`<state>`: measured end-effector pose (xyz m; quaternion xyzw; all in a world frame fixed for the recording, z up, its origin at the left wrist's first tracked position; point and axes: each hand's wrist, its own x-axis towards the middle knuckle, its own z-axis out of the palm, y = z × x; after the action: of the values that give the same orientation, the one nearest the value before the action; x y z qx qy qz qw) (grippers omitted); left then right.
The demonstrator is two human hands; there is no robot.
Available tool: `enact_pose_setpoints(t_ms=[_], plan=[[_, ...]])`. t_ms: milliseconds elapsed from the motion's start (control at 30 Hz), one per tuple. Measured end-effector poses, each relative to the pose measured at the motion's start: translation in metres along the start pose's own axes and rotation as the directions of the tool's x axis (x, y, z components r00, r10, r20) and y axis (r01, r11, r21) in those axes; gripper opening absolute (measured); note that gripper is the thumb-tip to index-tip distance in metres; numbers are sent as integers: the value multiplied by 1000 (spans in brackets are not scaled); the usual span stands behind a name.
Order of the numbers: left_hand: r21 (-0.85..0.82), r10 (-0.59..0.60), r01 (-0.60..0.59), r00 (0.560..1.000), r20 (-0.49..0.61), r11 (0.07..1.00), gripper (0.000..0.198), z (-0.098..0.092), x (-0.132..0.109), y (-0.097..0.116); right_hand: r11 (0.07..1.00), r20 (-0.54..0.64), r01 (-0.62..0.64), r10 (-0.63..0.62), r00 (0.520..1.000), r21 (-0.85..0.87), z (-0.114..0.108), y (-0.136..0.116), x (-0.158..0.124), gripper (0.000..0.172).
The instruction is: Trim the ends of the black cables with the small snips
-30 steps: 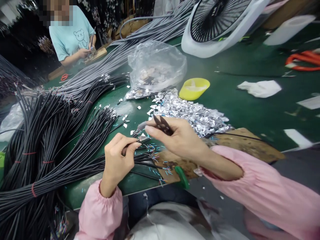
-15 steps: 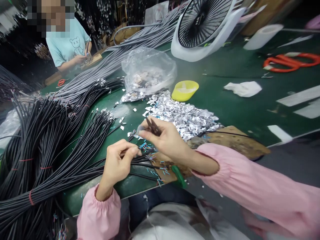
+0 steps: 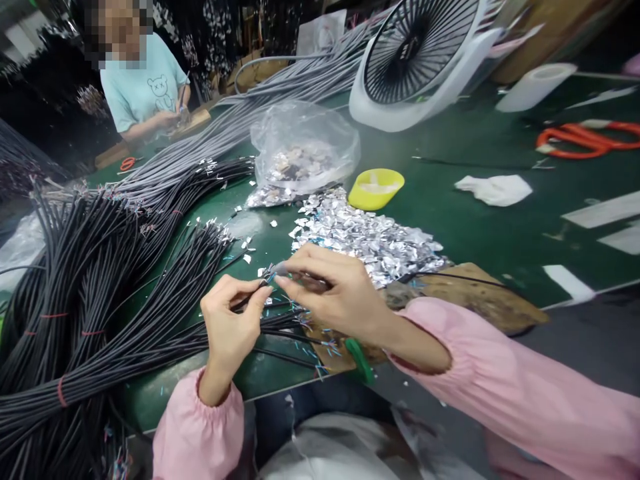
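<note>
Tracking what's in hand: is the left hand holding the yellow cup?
No, the left hand pinches a black cable; the yellow cup sits beside the foil scraps.

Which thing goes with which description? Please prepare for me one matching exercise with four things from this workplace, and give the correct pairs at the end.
1. left hand
2. silver foil scraps
3. fan
4. plastic bag

A. black and white, with a round grille
B. clear, with small pieces inside
C. pinching a black cable
D. heaped on the green table

Pairs: 1-C, 2-D, 3-A, 4-B
</note>
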<state>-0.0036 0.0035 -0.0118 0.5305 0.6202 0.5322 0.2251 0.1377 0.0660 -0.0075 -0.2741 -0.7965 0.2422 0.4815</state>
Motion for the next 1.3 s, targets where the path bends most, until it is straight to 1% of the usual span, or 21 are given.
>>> enact_pose_setpoints(t_ms=[67,133,167,233,300,333,367,400,467,500,533,567,600,700,800,900,967,1033,1167,1233,1300], plan=[[17,2,-2,1000,-9,1000,4,1,0,0,999,20,25,-24,1000,-27,1,1,-2,7],[11,-30,30,999,-11,999,6,1,2,1,998,34,45,-44,998,-42,2,2,-3,10],[-4,-69,69,998,11,998,7,0,3,1,997,41,51,-49,998,-50,2,2,-4,12],[-42,-173,178,980,101,983,12,-1,5,1,997,58,46,-43,997,-56,2,2,-4,14],[-71,-243,260,953,183,963,14,-3,6,2,1000,80,-19,20,997,-13,2,1,-2,13],[-84,-243,262,951,193,961,14,-4,6,2,995,102,-92,87,991,41,1,0,-1,13],[-95,-210,230,961,181,969,13,-5,6,2,975,144,-189,172,975,115,0,0,0,14],[-95,-147,163,977,152,982,13,-6,6,3,933,209,-301,260,943,197,-1,0,2,15],[-49,40,-36,996,84,998,13,-7,5,2,796,369,-512,392,843,323,-3,-1,5,20],[-1,144,-144,988,52,990,13,-7,4,2,729,428,-585,429,795,356,-3,-2,6,24],[55,239,-240,971,22,969,13,-6,3,2,678,459,-632,456,762,376,-4,-2,7,28],[112,318,-316,948,-6,942,12,-5,2,1,648,463,-657,480,745,385,-4,-3,8,32],[167,379,-369,925,-31,914,11,-4,0,1,640,449,-664,499,742,387,-4,-3,9,36],[289,481,-441,873,-82,849,13,-1,-3,-1,685,408,-637,500,764,354,-2,-7,9,43],[342,522,-458,845,-120,820,17,1,-4,-1,774,390,-554,428,815,306,0,-9,6,43],[351,552,-478,820,-152,805,20,0,-4,-1,854,271,-435,363,891,287,2,-8,2,35],[353,571,-492,804,-166,796,22,-1,-4,-1,889,193,-376,333,923,262,1,-7,0,32],[362,586,-503,792,-171,785,23,-2,-5,-1,905,198,-350,307,931,242,0,-6,0,29],[404,615,-518,772,-157,754,24,-3,-5,0,901,275,-349,278,920,256,-3,-8,2,27],[417,625,-523,765,-155,743,25,-3,-5,0,898,275,-352,280,920,264,-4,-9,3,26],[418,620,-517,769,-158,747,25,-3,-5,0,895,271,-356,284,920,269,-5,-9,3,25]])
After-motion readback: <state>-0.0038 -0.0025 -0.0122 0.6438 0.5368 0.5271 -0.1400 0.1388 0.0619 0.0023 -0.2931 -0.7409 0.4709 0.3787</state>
